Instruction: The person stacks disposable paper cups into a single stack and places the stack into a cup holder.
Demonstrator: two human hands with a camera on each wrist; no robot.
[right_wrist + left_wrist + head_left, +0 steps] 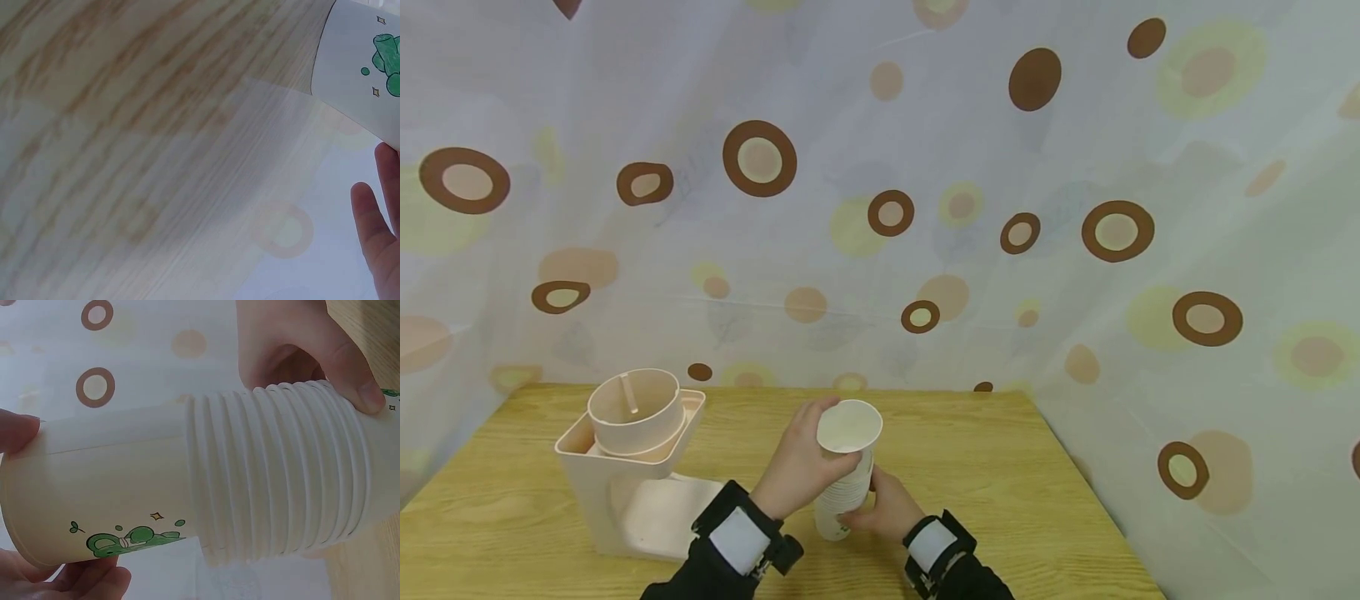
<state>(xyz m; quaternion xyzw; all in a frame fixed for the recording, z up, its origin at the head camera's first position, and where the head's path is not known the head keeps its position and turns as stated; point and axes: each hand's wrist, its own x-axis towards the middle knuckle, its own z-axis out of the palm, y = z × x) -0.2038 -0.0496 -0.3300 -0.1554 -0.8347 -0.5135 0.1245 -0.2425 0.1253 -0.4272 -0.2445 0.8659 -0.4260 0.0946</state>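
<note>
Both hands hold a stack of white paper cups (842, 493) upright above the table. The top paper cup (106, 481) stands well out of the stack, and its lower end sits inside the row of rolled rims. My left hand (793, 467) grips this cup near its mouth, thumb on the near side. Lower down, my right hand (889, 508) holds the stack's side; its thumb (365, 394) presses below the rims. In the right wrist view, a printed cup end (359, 69) shows a green drawing, with fingers (372, 234) beneath it.
A cream plastic stand (587, 492) with a square tray top and a flat base is left of the hands. An open round cylinder (636, 429) sits in its top. Underneath is a wood-grain table (1000, 467), and a patterned curtain (820, 100) hangs behind it.
</note>
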